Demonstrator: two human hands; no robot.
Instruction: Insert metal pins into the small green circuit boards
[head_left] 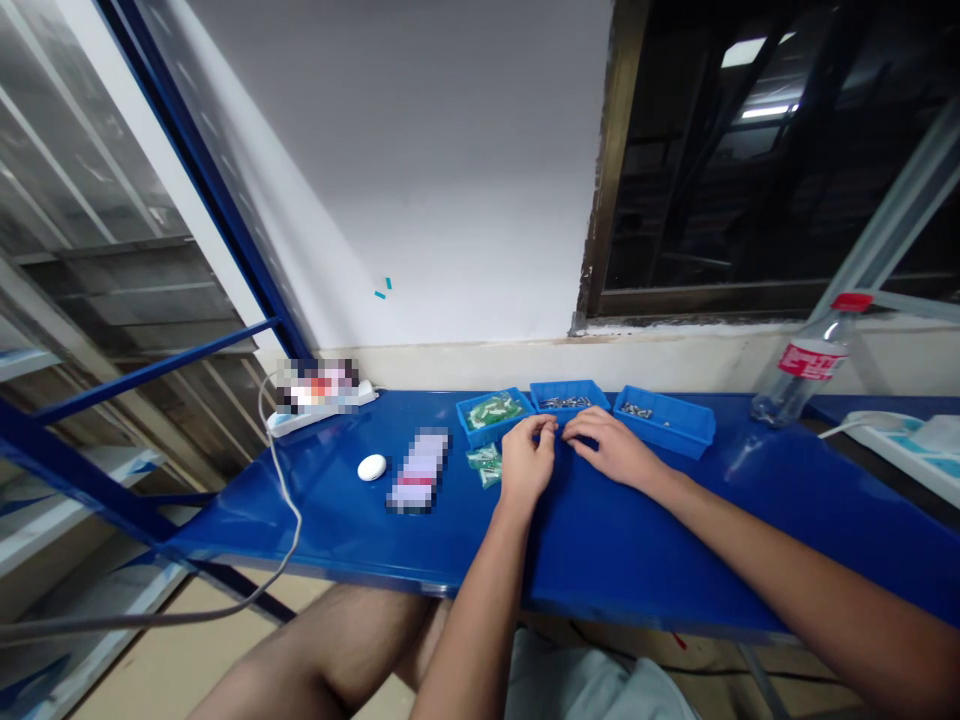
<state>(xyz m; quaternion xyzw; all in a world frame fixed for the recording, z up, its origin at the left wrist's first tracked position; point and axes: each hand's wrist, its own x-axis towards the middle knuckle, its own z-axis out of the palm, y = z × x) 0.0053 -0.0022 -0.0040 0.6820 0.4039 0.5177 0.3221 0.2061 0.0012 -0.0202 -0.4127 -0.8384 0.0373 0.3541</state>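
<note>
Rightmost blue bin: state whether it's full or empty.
Neither: the blue bin holds small metal pieces, mostly at left; much floor is bare.

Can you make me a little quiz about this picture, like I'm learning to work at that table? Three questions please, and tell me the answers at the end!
1. How many blue trays are on the blue table?
2. True or false: the bottle has a green cap.
3. Which of the person's hands is closer to the loose green packets lying on the table?
A) left
B) right

Key:
1. Three.
2. False; its cap is red.
3. A; the left hand is right beside them.
</note>
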